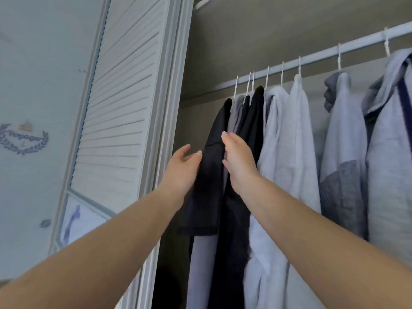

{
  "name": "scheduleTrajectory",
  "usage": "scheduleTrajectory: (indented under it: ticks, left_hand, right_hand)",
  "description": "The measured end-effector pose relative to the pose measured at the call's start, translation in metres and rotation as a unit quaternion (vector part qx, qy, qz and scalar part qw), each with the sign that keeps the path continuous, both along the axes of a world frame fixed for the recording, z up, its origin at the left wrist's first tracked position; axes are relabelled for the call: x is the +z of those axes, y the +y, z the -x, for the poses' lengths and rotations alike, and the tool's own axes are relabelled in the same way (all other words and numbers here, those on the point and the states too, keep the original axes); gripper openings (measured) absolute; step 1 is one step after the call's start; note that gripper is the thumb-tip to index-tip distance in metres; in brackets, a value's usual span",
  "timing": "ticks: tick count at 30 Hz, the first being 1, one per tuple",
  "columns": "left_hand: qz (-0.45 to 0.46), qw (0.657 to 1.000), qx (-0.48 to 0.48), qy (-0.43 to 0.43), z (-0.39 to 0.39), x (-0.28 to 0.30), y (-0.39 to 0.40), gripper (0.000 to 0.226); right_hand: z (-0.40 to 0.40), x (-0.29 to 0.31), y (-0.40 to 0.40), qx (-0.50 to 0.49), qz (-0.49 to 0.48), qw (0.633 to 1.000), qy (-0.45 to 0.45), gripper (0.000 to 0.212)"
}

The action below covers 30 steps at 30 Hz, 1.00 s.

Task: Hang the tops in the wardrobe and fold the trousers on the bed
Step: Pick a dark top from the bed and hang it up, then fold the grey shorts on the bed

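Note:
A black top (209,175) hangs leftmost on the white wardrobe rail (312,58). My left hand (181,168) is open, fingers spread, at the top's left edge. My right hand (238,161) lies flat and open against its right side, between it and a second black garment (252,130). To the right hang several white and grey tops (289,152) on white hangers. Neither hand holds anything. No trousers or bed are in view.
A white louvred wardrobe door (124,97) stands at the left beside the opening. A pale wall with a blue emblem (22,139) is further left. A grey-and-white hooded top (388,141) hangs at the far right. A shelf edge (205,2) runs above the rail.

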<state>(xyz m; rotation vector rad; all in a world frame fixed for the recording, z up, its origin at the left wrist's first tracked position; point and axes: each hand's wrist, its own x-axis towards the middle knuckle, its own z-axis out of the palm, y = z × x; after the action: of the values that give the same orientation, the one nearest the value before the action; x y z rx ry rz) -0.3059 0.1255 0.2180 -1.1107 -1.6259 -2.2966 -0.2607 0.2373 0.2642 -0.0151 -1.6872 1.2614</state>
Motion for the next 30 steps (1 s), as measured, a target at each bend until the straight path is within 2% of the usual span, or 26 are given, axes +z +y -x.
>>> scheduleTrajectory:
  ticks: [7,10,14,19,24,30]
  left_hand:
    - [0.066,0.989,0.092,-0.094,-0.058,-0.085,-0.093,0.048]
    - [0.091,0.981,0.139,-0.100,-0.078,-0.115,-0.135,0.044]
    - [0.113,0.967,0.201,-0.107,-0.104,-0.158,-0.200,0.044]
    - [0.139,0.940,0.264,-0.165,-0.146,-0.228,-0.300,0.042]
    - [0.115,0.887,0.348,-0.280,-0.222,-0.307,-0.422,0.041]
    - [0.069,0.817,0.447,-0.358,-0.337,-0.363,-0.562,0.036]
  right_hand:
    - [-0.060,-0.096,-0.058,0.094,0.086,0.990,-0.068,0.052]
    - [-0.076,-0.134,-0.093,0.157,0.110,0.977,-0.090,0.050]
    - [-0.087,-0.185,-0.152,0.225,0.112,0.958,-0.137,0.041]
    - [-0.099,-0.248,-0.236,0.303,0.082,0.923,-0.223,0.033]
    - [-0.137,-0.321,-0.364,0.405,0.038,0.857,-0.316,0.035]
    - [-0.208,-0.390,-0.514,0.512,-0.004,0.761,-0.399,0.031]
